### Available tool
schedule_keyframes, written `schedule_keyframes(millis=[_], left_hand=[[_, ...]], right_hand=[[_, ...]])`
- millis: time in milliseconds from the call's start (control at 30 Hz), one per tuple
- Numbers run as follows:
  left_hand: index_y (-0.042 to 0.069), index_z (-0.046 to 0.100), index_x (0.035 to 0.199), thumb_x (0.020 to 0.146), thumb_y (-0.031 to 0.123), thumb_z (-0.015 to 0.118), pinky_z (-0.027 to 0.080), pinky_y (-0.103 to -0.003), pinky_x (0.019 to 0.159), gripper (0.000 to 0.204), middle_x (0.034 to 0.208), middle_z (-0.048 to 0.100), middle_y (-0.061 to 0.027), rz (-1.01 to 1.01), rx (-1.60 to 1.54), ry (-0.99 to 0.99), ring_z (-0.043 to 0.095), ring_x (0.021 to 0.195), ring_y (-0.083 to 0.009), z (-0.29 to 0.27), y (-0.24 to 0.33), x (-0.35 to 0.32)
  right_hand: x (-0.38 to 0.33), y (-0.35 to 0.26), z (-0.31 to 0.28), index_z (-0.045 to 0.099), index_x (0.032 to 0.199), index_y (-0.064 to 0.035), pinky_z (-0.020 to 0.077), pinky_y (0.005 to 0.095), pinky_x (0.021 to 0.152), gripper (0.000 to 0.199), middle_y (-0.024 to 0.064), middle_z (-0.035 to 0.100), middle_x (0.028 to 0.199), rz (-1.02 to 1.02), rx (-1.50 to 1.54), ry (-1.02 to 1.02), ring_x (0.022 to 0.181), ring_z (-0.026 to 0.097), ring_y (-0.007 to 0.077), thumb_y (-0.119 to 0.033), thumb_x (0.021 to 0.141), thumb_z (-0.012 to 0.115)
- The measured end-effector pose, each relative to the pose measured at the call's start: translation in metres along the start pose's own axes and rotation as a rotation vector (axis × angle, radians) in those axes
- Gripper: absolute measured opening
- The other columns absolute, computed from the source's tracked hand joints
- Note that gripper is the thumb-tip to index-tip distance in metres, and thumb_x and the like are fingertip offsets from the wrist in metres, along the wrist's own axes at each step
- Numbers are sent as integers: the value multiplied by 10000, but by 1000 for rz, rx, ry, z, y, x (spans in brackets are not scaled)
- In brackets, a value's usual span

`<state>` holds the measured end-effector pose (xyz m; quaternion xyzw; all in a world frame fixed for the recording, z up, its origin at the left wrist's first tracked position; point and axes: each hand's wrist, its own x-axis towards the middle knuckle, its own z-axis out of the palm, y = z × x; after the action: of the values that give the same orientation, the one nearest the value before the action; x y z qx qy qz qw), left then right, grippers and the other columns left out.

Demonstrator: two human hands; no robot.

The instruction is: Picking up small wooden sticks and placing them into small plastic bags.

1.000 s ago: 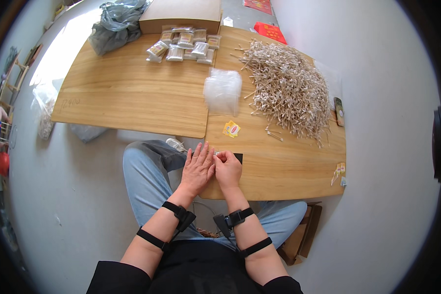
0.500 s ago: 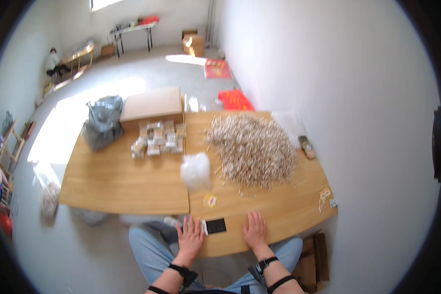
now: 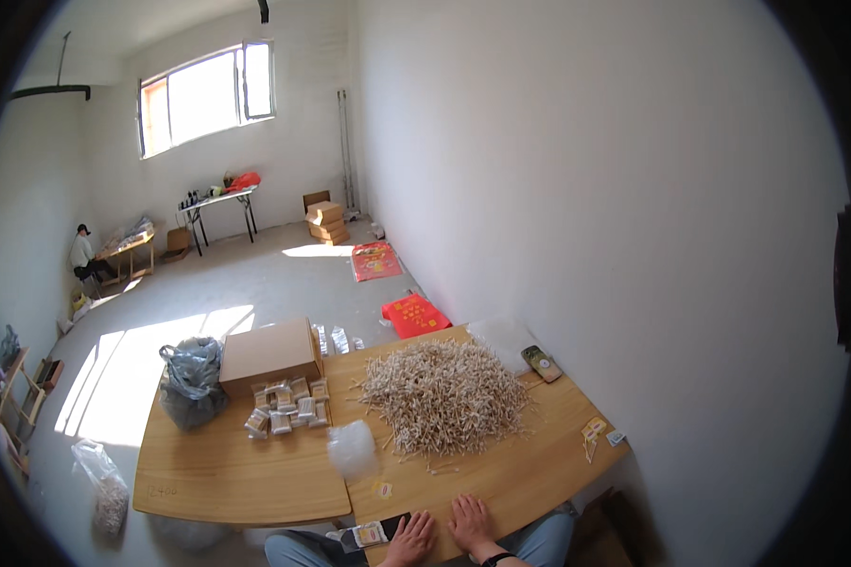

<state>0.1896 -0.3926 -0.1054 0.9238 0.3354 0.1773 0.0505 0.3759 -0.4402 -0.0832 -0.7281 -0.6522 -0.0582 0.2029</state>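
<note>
While both hands lay at the near edge of the wooden table (image 3: 255,477), neither gripped anything: the left hand (image 3: 409,541) rested flat with fingers spread and open on the wood, its thumb side just beside a small dark packet (image 3: 376,534) that sat at that same near edge. The right hand (image 3: 470,523) lay palm down just beside the left, fingers loosely extended and empty, a dark strap showing at its wrist.

Farther in from the hands, a tiny yellow-and-white label (image 3: 383,489) lay alone on the wood, and beyond it stood a crumpled clear plastic bag (image 3: 352,448) near the table's middle. A broad heap of pale thin sticks (image 3: 442,395) covered the right half of the table toward its far edge, with stray sticks scattered round it. At the far right corner lay a clear plastic sheet (image 3: 503,337) and a dark phone-like device (image 3: 541,363); a few small tags (image 3: 596,430) sat by the right edge.

On the left half, a cluster of small filled packets (image 3: 286,404) lay in front of a closed cardboard box (image 3: 269,354) at the far edge, and a grey plastic bag (image 3: 189,380) slumped at the far left corner.

Across the room another person (image 3: 84,253) sat at a separate table.
</note>
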Motion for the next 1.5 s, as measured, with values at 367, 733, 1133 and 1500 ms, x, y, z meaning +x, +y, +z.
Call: schedule_keyframes(millis=[367, 733, 1133, 1500], left_hand=[[20, 494, 1358, 958, 272, 468, 196, -497, 1171, 474, 1474, 409, -188, -36, -206, -206, 299, 1408, -366, -48, 23, 3], [85, 512, 1358, 868, 300, 582, 236, -467, 1163, 540, 1462, 452, -99, -56, -137, -96, 369, 1390, -258, -41, 12, 14], [81, 493, 1375, 874, 305, 580, 214, -462, 1174, 556, 1494, 411, -108, -71, -176, -133, 333, 1415, -259, -44, 17, 6], [68, 475, 1382, 889, 305, 580, 218, -457, 1174, 558, 1500, 401, -112, -78, -206, -108, 333, 1415, -262, -46, 19, 9]], right_hand=[[-17, -5, -8, 531, 1305, -53, 290, 492, 1120, 498, 153, 519, 1354, 29, -19, 76, 1297, 434, 326, -315, 883, 566], [8, -7, -22, 500, 1324, -39, 275, 495, 1128, 553, 153, 500, 1365, 21, 46, -14, 1335, 401, 311, -293, 845, 612], [81, 25, -10, 480, 1367, -90, 340, 455, 1083, 546, 135, 467, 1400, 56, 93, 0, 1309, 414, 324, -224, 853, 607], [65, 28, 7, 556, 1257, -57, 372, 438, 1090, 356, 140, 538, 1314, 3, 170, -25, 1272, 468, 338, -125, 908, 536]])
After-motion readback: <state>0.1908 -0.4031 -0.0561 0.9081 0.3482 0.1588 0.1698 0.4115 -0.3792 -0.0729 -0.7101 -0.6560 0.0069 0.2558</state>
